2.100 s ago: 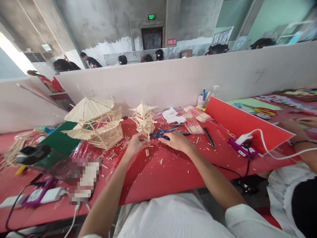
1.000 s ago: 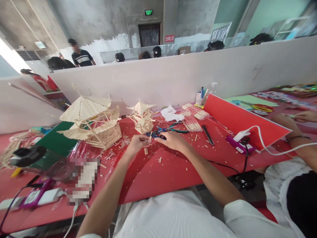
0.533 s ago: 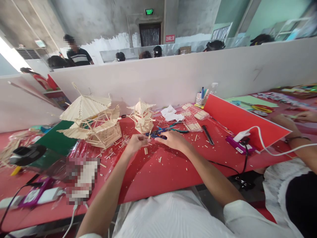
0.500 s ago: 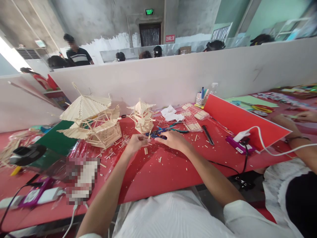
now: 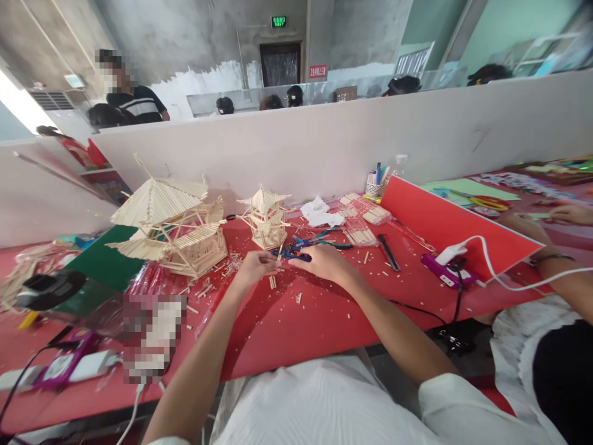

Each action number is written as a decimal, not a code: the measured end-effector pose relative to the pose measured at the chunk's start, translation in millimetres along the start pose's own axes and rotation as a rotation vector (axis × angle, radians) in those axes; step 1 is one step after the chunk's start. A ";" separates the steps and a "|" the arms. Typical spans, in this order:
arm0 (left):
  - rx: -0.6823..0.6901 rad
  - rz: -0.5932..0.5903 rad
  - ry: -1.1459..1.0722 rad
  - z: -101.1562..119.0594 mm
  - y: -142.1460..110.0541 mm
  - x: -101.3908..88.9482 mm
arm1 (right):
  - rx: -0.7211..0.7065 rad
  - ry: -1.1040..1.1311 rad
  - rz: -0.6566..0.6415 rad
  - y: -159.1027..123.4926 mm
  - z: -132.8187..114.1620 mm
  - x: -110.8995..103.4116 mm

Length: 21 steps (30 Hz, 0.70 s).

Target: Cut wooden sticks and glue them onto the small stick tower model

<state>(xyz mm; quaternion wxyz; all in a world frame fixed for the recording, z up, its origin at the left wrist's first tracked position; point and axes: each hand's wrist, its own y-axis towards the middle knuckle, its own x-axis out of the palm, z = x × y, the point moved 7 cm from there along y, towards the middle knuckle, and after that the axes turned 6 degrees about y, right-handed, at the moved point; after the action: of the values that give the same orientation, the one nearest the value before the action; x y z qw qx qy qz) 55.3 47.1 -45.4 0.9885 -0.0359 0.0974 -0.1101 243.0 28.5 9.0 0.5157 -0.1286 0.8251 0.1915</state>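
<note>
Blue pliers [image 5: 291, 251], handles partly covered by the right hand [image 5: 319, 261]; flat rectangular object [image 5: 155, 337], obscured by pixelation; person in ruffled white-and-black clothing [image 5: 556, 371], cut off by the right edge.

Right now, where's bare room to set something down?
Mostly bare: red tabletop between left forearm and right forearm, with stick offcuts beyond and a few tiny chips on it. Crowded: around the pliers, small stick pavilion, large stick pavilion and bottle.

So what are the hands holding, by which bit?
Left hand: a thin, pale wooden stick, near its lower end. Right hand: blue pliers, by the handles.
</note>
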 end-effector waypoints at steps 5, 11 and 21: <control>0.009 0.014 -0.007 -2.5 2.5 -2.2 | 0.024 -0.031 -0.014 1.3 -0.2 3.9; -0.031 -0.014 -0.037 -9.1 4.1 -3.2 | 0.022 -0.083 -0.037 1.1 -4.8 5.8; -0.036 -0.075 -0.076 -4.5 1.4 -2.7 | 0.018 -0.087 -0.025 0.5 -5.1 2.0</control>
<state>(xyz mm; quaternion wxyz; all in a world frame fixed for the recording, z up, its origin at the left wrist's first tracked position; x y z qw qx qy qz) 52.1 48.8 -49.4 0.9859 -0.0613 0.0601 -0.1439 237.8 26.6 9.3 0.5545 -0.1257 0.8021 0.1829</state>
